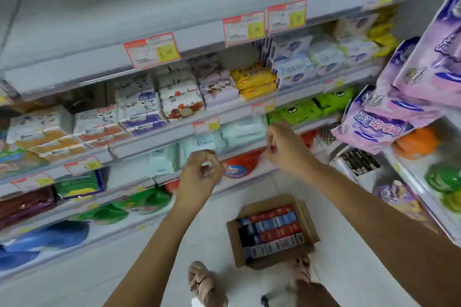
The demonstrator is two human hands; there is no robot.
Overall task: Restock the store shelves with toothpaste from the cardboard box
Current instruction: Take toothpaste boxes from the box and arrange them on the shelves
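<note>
Open brown cardboard box [233, 244] on the white floor [212, 229] at lower centre of the frame, packed with rows of red and blue toothpaste cartons [272, 232], just above the person's sandalled feet [202, 281]. Both hands are raised at mid-frame before the white metal store shelves [159, 139]: the left hand [199, 174] with fingers curled toward the thumb, the right hand [287, 147], further right and slightly higher, with fingers bent forward beside a shelf edge. Motion blur hides whether either hand grips anything.
</note>
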